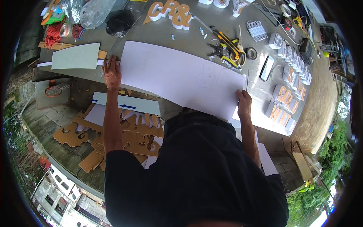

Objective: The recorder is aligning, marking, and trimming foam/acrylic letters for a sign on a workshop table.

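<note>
The person's left hand [112,72] lay flat, fingers spread, on the left end of a large white sheet [181,78] that stretched along the near edge of the grey tabletop [196,41]. The right hand [244,103] gripped the sheet's right near corner, fingers curled over its edge. Faint pencilled outlines showed on the sheet, too pale to make out. A clear plastic bag [94,13] sat at the far left corner, its contents unclear, beside a black bundle [119,22] and a coil of red cord [52,34]. Pliers and a yellow cutter [227,47] lay past the sheet, near a tape roll [251,53]. Brown-faced block letters [170,13] stood at the far edge, with more [289,94] along the right edge. Below the table, brown cut-out offcuts [113,136] littered the paved ground. The person's dark shirt hid the near middle.
</note>
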`<state>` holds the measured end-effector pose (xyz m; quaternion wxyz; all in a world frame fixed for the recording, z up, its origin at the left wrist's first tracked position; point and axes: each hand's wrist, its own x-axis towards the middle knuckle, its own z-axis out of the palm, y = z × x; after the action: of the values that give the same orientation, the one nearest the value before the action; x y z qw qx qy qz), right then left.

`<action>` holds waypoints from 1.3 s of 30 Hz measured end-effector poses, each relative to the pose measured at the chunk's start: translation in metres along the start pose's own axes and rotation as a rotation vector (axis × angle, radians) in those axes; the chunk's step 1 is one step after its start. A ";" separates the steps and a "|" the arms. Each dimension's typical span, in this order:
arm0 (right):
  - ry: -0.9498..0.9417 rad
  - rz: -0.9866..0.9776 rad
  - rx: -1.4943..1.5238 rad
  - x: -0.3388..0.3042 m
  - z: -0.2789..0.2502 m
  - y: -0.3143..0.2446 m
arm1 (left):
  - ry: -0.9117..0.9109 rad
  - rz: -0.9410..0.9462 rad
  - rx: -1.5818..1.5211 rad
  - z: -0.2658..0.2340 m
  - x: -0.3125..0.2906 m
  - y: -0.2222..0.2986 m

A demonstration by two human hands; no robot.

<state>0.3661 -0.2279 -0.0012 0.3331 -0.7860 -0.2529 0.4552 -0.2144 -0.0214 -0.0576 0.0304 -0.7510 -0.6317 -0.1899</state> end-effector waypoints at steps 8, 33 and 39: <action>0.312 -0.104 -0.371 0.000 0.011 -0.014 | -0.003 -0.005 -0.262 -0.022 -0.030 0.115; 0.294 -0.395 -0.579 0.061 -0.007 -0.058 | 0.038 0.066 -0.327 0.010 -0.041 0.244; 0.309 -0.713 -0.410 0.089 0.001 -0.096 | 0.088 0.073 -0.269 0.026 -0.046 0.265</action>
<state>0.3969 -0.1026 0.0216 0.3402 -0.7584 -0.5407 0.1294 0.0409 -0.1101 -0.0448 -0.0360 -0.7618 -0.5708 -0.3042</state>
